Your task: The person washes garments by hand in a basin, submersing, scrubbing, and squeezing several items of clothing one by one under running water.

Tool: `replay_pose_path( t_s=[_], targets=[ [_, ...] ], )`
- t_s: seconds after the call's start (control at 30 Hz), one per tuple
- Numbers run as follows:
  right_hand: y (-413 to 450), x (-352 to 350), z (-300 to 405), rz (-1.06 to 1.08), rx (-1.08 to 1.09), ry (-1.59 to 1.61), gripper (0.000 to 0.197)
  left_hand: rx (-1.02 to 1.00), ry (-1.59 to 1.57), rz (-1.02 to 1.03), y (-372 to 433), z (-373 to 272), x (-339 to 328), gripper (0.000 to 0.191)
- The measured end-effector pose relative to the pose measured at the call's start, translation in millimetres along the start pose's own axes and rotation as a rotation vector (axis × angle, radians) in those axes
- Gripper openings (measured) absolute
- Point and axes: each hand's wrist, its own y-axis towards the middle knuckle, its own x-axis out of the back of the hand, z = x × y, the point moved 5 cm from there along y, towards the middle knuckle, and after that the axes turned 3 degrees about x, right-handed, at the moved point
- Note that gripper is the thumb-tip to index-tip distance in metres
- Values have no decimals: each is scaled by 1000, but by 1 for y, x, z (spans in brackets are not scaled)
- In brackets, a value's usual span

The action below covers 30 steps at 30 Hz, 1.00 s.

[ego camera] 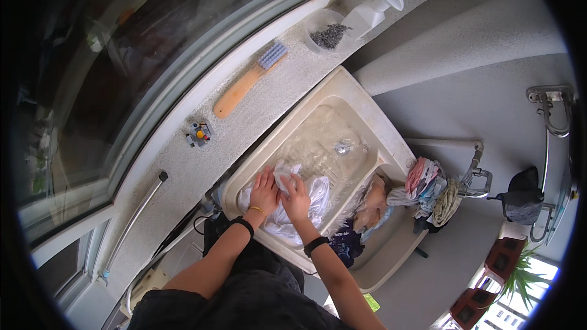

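White wet cloth (319, 195) lies bunched in the near end of a cream laundry sink (351, 86), partly in shallow water. My left hand (264, 192) rests on the cloth with its fingers fairly straight. Close beside it on the right, my right hand (295, 196) has bent fingers on a raised fold of the same cloth; whether they pinch it is hard to tell. A round metal drain (342, 147) shows through the water, and a ribbed washing slope lies near the middle of the basin.
Beige cloth (370, 204) and dark blue cloth (345, 244) fill part of the side basin. Several rolled clothes (424, 178) sit by the tap (474, 178). The ledge holds a wooden-handled brush (243, 89), a small toy-brick piece (199, 134), a plastic tub (326, 32) and a spray bottle (365, 17).
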Motion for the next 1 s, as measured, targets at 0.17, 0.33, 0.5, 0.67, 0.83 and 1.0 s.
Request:
replay_pose_path(
  t_s=[0.17,0.33,0.5,0.67,0.83,1.0],
  targets=[
    [-9,-21,-7,-48,-63,-63,25,0,175,-130,1,2,-4,56],
    [35,-43,-36,-29,-69,-169,12,-23,-54,-167,5,1,-1,49],
    [63,-54,-59,-22,-167,-148,13,-26,-72,-246,3,1,6,45],
    [94,-52,-77,47,-186,-257,17,1,-64,-278,1,6,3,48],
    [165,-7,-138,-141,-125,-336,21,-13,-69,-264,2,0,1,49],
    [174,7,-169,-115,-419,-347,32,-26,-93,-275,4,-2,7,50]
  ],
)
